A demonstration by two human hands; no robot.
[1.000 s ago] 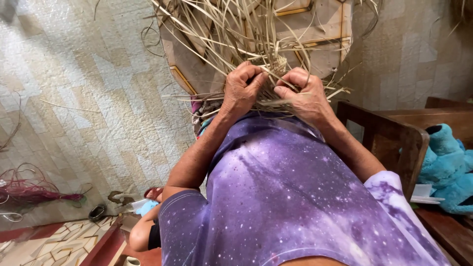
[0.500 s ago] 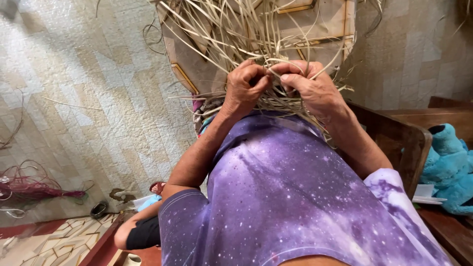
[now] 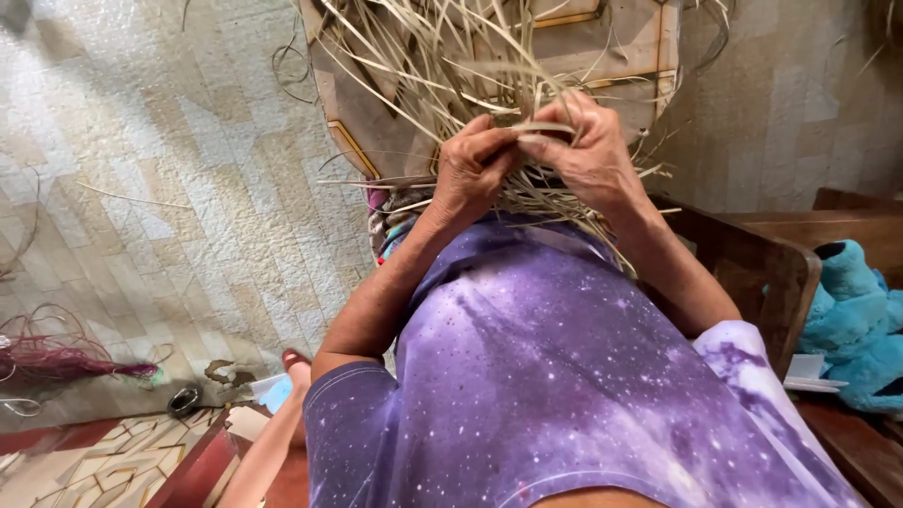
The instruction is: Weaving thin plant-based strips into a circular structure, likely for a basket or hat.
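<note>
Left hand [image 3: 470, 169]: curled at chest height, fingers pressed together, pinching a few pale strips against the thumb.
Right hand [image 3: 588, 150]: touching the left, fingers bent and pinching one flat strip near its tip.
Straw strips [image 3: 442, 66]: loose pale bundle fanning up and outward from both hands, in front of the purple shirt [image 3: 546, 376] and above the tiled floor [image 3: 169, 188].
Handling: probably very light, thin, springy; likely to crease or split if bent sharply; dry surface, likely slippery between fingertips.
Hold point: best close to the crossing, where strands meet, not at the free ends.
Board [image 3: 611, 56]: flat tan panel with yellow lines behind the strips.
Packages, labels, signs: none legible; small white card-like piece [image 3: 809, 372] beside the blue plush toy [image 3: 861, 329] on the wooden bench [image 3: 752, 254].
Reddish fibre bundle [image 3: 56, 357]: on the floor, well apart.
</note>
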